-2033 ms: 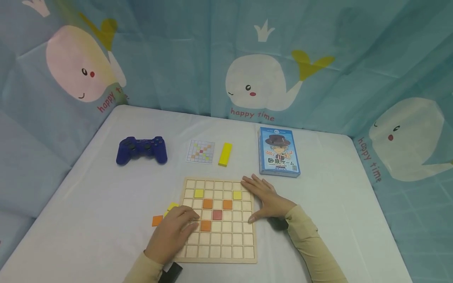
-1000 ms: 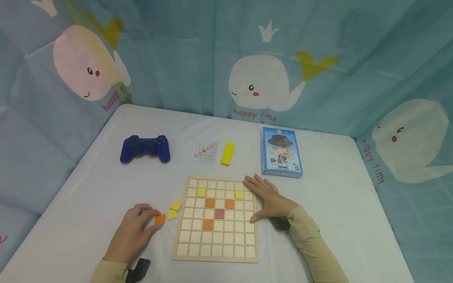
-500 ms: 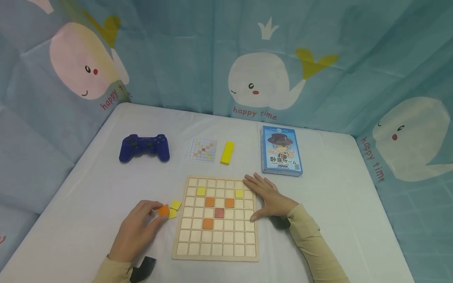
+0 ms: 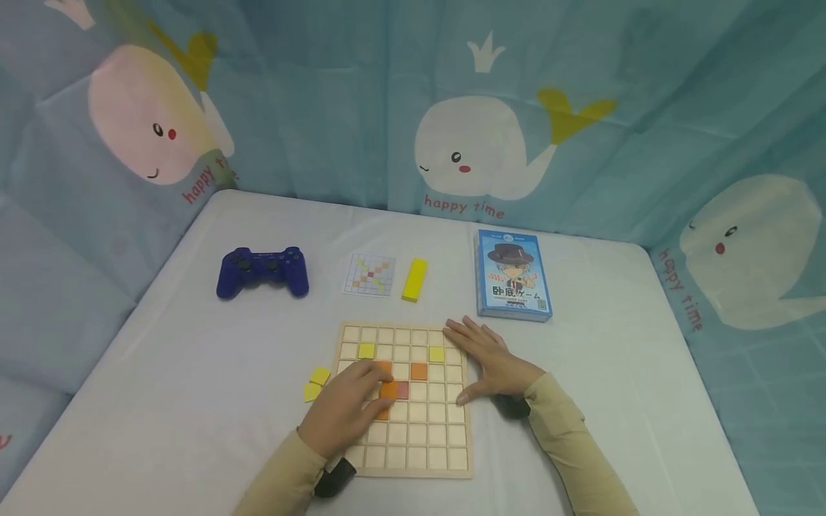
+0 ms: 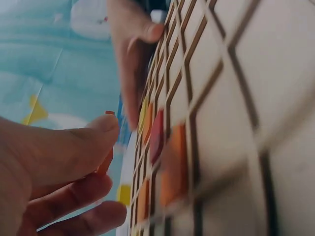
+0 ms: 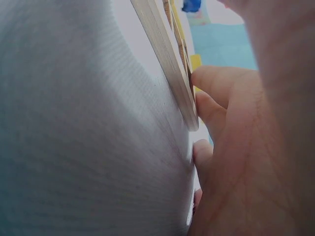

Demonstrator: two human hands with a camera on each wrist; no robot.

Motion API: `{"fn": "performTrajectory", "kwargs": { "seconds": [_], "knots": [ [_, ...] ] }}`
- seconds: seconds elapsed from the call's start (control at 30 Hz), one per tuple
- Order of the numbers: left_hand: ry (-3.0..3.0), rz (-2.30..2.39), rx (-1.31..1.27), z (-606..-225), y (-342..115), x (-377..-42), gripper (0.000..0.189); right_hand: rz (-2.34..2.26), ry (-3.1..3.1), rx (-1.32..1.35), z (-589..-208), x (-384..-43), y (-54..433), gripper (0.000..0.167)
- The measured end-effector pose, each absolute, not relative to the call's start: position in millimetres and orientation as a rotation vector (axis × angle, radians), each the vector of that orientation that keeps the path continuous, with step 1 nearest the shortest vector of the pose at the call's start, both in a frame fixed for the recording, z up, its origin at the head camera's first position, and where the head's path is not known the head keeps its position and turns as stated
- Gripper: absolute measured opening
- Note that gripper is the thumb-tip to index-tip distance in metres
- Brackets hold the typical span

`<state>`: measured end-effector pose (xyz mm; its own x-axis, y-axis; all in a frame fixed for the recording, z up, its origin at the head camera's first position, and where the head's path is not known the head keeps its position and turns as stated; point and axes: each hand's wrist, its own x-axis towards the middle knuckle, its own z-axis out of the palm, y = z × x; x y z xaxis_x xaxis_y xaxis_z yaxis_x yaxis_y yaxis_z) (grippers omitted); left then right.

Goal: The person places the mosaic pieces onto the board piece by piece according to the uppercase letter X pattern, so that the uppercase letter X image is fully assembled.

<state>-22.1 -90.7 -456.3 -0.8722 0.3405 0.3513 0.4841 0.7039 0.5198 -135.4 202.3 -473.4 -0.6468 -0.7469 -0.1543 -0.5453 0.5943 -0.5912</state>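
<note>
My left hand (image 4: 343,410) pinches an orange square tile (image 4: 388,390) between thumb and fingers, above the wooden grid board (image 4: 406,473). In the left wrist view that tile (image 5: 105,162) is held edge-on, apart from the board's surface. Beside it in the head view lies a red tile (image 4: 403,390) in its cell. Another orange tile (image 4: 419,371) and two yellow tiles, one at the upper right (image 4: 437,354), sit in other cells. Two more orange tiles are partly covered by my left hand. My right hand (image 4: 493,365) rests with fingers spread on the board's right edge.
Two loose yellow tiles (image 4: 319,376) lie left of the board. Behind it are a printed pattern card (image 4: 369,274), a yellow bar (image 4: 414,279) and a blue game box (image 4: 513,276). A blue game controller (image 4: 262,272) lies at the back left of the white-covered table (image 4: 600,344).
My left hand took the loose orange tile from the table left of the board, lifted it and carried it right, over the board beside the red tile. My right hand stays put.
</note>
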Motion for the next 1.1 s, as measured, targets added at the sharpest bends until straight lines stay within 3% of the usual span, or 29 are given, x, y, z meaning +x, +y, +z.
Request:
{"fn": "performTrajectory", "kwargs": {
  "seconds": [0.43,1.1],
  "knots": [
    [-2.736,-0.888,-0.784,-471.6,-54.8,-21.7,0.025,-0.697,2.459,-1.060,-477.1,-138.4,202.2,0.120],
    [-2.673,-0.875,-0.806,-482.1,-51.6,-20.4,0.029,-0.710,2.454,-1.055,-474.5,-136.6,202.1,0.120]
  ]
}}
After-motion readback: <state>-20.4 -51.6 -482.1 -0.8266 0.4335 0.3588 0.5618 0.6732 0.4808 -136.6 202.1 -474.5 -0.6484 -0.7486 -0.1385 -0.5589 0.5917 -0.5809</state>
